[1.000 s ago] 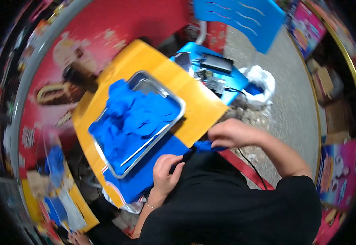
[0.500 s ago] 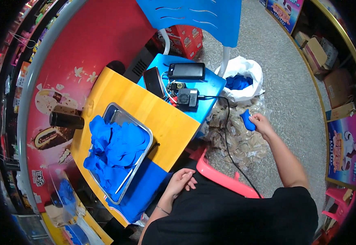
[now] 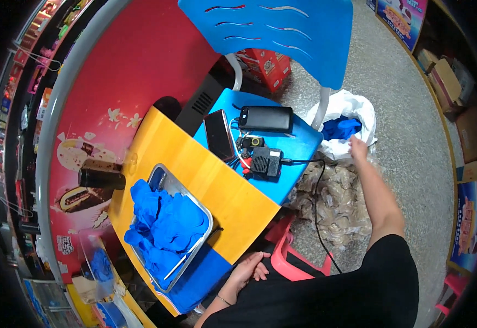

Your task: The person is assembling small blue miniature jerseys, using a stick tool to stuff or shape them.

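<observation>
My right hand [image 3: 359, 148] reaches to the near rim of a white plastic bag [image 3: 365, 106]. Inside the bag, just beyond my fingertips, lie soft blue pieces [image 3: 341, 128] that look like fabric. Whether one is still between my fingers I cannot make out. My left hand [image 3: 251, 268] rests over my dark-clothed lap beside the table's near edge, fingers loosely bent and apart, holding nothing. To its left, a metal tray [image 3: 208, 216] on the yellow table [image 3: 238, 218] carries a heap of blue pieces [image 3: 181, 221], with a thin white stick [image 3: 175, 268] along its near side.
A blue chair [image 3: 304, 145] bears a phone [image 3: 219, 135], a black power bank [image 3: 265, 118] and a small black device [image 3: 265, 163]; its cable hangs down. Clear bags of brown pieces [image 3: 337, 205] cover the floor. A pink stool [image 3: 287, 262] and a dark cup [image 3: 100, 178] are nearby.
My right hand has carried a blue piece up to the white bag's mouth; that piece no longer shows apart from the pile. My left hand stays by the table. The view has shifted slightly.
</observation>
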{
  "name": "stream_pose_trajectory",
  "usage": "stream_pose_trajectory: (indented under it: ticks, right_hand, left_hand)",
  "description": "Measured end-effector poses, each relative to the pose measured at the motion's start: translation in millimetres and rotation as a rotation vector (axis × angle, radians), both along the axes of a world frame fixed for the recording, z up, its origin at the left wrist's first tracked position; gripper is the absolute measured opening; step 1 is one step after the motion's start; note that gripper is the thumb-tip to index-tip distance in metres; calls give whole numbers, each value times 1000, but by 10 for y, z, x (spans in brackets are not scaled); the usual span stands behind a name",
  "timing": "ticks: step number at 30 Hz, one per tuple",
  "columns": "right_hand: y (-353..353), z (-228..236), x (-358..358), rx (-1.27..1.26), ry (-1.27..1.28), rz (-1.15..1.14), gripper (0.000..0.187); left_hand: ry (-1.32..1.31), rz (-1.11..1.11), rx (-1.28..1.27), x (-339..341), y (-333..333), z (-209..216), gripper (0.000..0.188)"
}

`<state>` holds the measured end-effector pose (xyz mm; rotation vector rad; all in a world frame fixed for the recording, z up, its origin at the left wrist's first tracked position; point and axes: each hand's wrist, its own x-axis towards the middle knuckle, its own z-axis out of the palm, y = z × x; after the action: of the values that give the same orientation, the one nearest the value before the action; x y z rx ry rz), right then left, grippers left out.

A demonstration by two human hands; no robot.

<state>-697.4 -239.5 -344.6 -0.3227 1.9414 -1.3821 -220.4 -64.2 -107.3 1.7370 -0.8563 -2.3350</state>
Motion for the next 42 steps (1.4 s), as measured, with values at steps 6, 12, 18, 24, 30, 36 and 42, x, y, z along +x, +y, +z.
stream_pose_trajectory:
  ticks: [6, 12, 18, 24, 30, 36, 42]
  right_hand:
    - [1287, -47, 1096, 19, 449, 419, 22]
    - [2275, 279, 1523, 123, 379, 761, 21]
    - [2247, 185, 1518, 87, 458, 781, 27]
    - [2024, 348, 1425, -51, 387, 641, 22]
    - [1630, 1350, 1853, -283, 508, 586, 22]
    - [1141, 2757, 2785, -609, 532, 821, 20]
    - [1144, 3382, 3839, -931, 772, 1123, 7]
  left_hand:
    - [-83, 8, 36, -39, -56, -1, 48]
    - [-45, 28, -27, -18, -4, -4, 48]
    - [51, 91, -47, 153, 89, -73, 48]
    - [147, 82, -139, 248, 157, -58, 47]
    - [176, 136, -224, 341, 314, -123, 52]
    - [431, -363, -705, 551, 485, 417, 39]
    - [220, 101, -985, 1510, 596, 1310, 28]
